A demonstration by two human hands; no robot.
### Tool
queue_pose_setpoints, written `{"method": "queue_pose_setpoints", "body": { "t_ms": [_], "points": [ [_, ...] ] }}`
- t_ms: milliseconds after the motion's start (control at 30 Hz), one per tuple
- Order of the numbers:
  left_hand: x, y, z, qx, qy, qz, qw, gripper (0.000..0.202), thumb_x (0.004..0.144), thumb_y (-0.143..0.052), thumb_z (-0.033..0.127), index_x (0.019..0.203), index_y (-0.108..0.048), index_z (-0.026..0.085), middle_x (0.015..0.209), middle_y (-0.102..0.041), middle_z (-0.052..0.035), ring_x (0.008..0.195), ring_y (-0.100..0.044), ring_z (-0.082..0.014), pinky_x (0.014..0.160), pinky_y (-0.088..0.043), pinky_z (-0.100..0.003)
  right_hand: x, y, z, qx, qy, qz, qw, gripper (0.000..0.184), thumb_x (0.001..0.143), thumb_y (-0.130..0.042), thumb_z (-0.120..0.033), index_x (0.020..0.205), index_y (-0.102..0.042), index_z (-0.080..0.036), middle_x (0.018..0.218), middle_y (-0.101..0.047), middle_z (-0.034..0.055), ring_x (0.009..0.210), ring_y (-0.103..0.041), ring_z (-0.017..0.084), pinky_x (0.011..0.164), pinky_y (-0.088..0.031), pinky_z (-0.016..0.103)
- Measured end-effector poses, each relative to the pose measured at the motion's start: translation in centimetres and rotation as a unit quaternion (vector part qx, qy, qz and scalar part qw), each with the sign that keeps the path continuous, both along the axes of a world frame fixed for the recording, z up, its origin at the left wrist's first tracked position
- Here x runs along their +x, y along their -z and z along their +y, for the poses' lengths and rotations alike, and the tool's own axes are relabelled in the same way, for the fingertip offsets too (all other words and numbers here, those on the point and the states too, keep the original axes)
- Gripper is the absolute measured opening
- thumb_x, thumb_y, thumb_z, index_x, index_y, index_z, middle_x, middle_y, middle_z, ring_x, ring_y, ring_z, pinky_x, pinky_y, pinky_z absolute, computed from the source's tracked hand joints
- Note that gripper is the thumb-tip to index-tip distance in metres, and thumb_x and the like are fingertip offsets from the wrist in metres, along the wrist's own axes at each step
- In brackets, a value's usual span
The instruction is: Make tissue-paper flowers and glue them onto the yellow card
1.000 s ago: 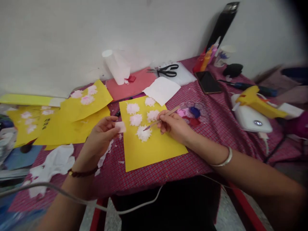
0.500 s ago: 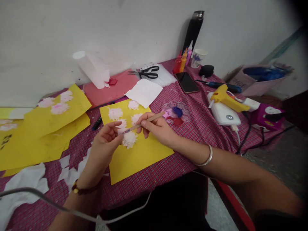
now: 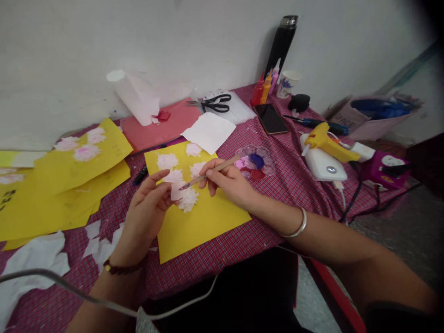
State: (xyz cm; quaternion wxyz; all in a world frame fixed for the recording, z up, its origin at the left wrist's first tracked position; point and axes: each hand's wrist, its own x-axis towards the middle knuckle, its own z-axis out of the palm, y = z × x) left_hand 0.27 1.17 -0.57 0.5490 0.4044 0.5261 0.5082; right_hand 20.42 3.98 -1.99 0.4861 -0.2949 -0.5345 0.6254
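Note:
My left hand [image 3: 147, 210] pinches a small pale pink paper piece [image 3: 176, 190] above the left edge of a yellow sheet [image 3: 204, 219]. My right hand [image 3: 229, 182] grips a thin wooden paintbrush [image 3: 211, 172] like a pen, with its tip touching that paper piece. Several white and pink tissue flowers [image 3: 187, 198] are stuck on the yellow sheet under both hands. A clear paint palette [image 3: 255, 163] with blue, red and pink paint sits just right of my right hand.
More yellow sheets [image 3: 69, 180] and white paper scraps [image 3: 34, 259] lie at the left. Scissors [image 3: 211, 103], a phone [image 3: 269, 118], paint bottles [image 3: 265, 85], a cup [image 3: 287, 83], a black flask [image 3: 280, 44] and a yellow glue gun [image 3: 324, 141] stand at the back and right. A white cable [image 3: 104, 303] crosses the front edge.
The view swung to the right, then steadied. My right hand brought the brush tip left onto the paper piece, and my left hand tilted the piece toward it.

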Motion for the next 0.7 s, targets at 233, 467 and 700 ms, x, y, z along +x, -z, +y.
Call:
{"method": "queue_pose_setpoints", "body": {
  "t_ms": [233, 467, 700],
  "points": [
    [0.1, 0.2, 0.1, -0.049, -0.030, -0.093, 0.994, 0.019, 0.067, -0.075, 0.012, 0.080, -0.065, 0.022, 0.080, -0.065, 0.0034, 0.063, -0.060, -0.0061, 0.057, -0.053, -0.015, 0.0, -0.2, -0.3, -0.024, -0.010, 0.040, 0.999, 0.015, 0.091, -0.053, -0.033, 0.091, -0.055, -0.018, 0.074, -0.069, -0.0019, 0.045, -0.051, 0.004, 0.047, -0.041, 0.019],
    [1.2, -1.0, 0.0, 0.110, 0.002, 0.124, 0.986, 0.005, 0.074, -0.072, 0.022, 0.076, -0.068, 0.021, 0.063, -0.064, 0.0031, 0.056, -0.058, -0.0089, 0.055, -0.049, -0.021, -0.1, -0.4, -0.2, -0.049, 0.020, 0.060, 0.997, 0.029, 0.087, -0.060, -0.044, 0.088, -0.065, -0.016, 0.073, -0.072, 0.0002, 0.044, -0.052, 0.004, 0.045, -0.040, 0.018],
    [1.5, -1.6, -0.6, 0.355, 0.084, 0.438, 0.821, 0.003, 0.076, -0.071, 0.020, 0.076, -0.072, 0.022, 0.077, -0.072, -0.0011, 0.072, -0.066, -0.0154, 0.070, -0.053, -0.028, 0.5, -0.5, 0.4, -0.226, -0.017, 0.166, 0.960, 0.015, 0.090, -0.058, -0.030, 0.087, -0.066, -0.017, 0.048, -0.053, -0.0091, 0.036, -0.038, 0.003, 0.040, -0.035, 0.016]
  ]
}}
